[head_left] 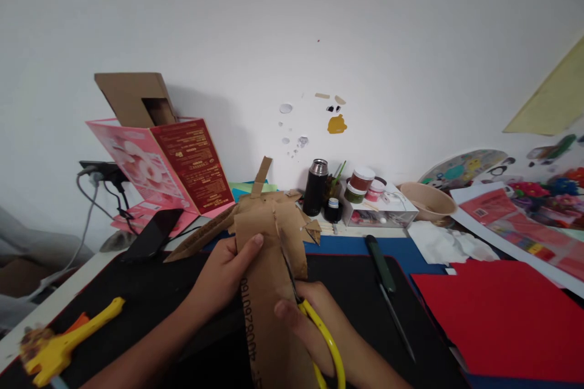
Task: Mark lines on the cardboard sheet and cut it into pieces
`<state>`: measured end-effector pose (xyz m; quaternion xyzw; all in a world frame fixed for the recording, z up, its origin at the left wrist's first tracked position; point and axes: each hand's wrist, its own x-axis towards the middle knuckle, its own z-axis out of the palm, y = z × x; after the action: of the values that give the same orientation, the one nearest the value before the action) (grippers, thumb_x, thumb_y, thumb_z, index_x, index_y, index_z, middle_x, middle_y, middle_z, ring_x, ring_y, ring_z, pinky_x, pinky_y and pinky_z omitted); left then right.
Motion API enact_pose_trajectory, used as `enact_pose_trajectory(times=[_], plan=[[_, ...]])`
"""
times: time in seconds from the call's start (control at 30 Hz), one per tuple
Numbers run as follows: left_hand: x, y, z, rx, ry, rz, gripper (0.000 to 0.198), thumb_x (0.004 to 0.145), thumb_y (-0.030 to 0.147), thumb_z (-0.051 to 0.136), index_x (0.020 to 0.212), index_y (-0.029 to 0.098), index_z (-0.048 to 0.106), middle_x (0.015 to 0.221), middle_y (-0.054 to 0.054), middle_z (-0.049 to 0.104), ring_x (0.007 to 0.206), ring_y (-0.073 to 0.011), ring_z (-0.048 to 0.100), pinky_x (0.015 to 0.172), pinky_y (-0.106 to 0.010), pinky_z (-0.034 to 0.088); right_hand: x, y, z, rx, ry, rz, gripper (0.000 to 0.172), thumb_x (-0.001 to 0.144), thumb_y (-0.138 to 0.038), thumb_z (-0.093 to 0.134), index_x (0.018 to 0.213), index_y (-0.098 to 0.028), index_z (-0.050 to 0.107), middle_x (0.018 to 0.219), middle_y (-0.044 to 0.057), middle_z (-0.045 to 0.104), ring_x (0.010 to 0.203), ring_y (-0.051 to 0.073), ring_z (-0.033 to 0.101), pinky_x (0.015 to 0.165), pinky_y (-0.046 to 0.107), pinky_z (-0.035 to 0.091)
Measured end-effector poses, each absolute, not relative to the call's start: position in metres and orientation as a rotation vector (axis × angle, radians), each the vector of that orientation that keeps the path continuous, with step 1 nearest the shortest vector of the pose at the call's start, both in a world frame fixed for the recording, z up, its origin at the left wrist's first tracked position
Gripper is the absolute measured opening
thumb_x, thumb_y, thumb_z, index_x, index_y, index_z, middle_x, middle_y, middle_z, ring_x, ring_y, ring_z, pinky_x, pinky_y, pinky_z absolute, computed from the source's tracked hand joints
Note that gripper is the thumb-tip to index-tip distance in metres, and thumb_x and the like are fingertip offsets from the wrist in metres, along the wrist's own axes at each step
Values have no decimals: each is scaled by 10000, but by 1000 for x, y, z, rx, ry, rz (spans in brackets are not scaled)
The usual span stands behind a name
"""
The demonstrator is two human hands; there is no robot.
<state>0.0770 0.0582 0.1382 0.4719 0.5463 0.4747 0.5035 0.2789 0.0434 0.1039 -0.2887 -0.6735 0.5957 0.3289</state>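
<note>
A long piece of brown cardboard with printed digits stands tilted in front of me. My left hand grips its left edge, thumb on the near face. Yellow-handled scissors are in my right hand, fingers wrapped round the handles. Their blades lie along a slit that runs up the cardboard's right part, with a narrower strip bending away on the right. Behind the piece lie more cardboard scraps, partly hidden by it.
A black mat covers the desk, with a green-handled knife and red paper on the right. A yellow giraffe figure, a phone and a pink box stand or lie left. A black flask and paint jars are behind.
</note>
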Motion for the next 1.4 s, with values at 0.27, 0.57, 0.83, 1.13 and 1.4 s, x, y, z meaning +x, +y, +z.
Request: enact_pose_trajectory(times=[0.27,0.57,0.83,1.13,1.4], plan=[[77,58,137,1102,1338,1147,770,580,897,796,703,142,710,667,-62,704,583,-171,587,523,-246,441,284,45,95,-791,-1863,1523,761,897,-870,587,986,-129,740,870,66,689,805,207,603,664,250,483],[79,56,138,1092,1322,1140,737,613,865,810,747,144,736,698,-81,744,615,-197,640,538,-255,479,281,44,100,-825,-1809,1537,726,932,-825,596,907,-118,757,789,38,681,677,158,552,599,236,425],[85,51,143,1106,1377,1152,766,553,901,805,624,147,687,608,-52,675,535,-140,539,475,-222,391,280,41,104,-861,-1781,1501,728,927,-824,600,916,-121,791,815,65,733,702,204,650,614,257,483],[86,52,142,1095,1372,1076,786,553,920,779,660,145,696,635,-73,695,549,-170,574,486,-245,411,279,42,100,-883,-1823,1420,684,966,-789,577,932,-137,782,815,63,735,724,210,667,609,252,476],[89,47,146,1109,1358,1164,720,588,868,791,632,158,680,595,-43,648,515,-144,514,460,-232,391,278,42,98,-965,-1876,1378,751,946,-841,538,937,-125,764,827,86,736,695,208,655,602,262,476]])
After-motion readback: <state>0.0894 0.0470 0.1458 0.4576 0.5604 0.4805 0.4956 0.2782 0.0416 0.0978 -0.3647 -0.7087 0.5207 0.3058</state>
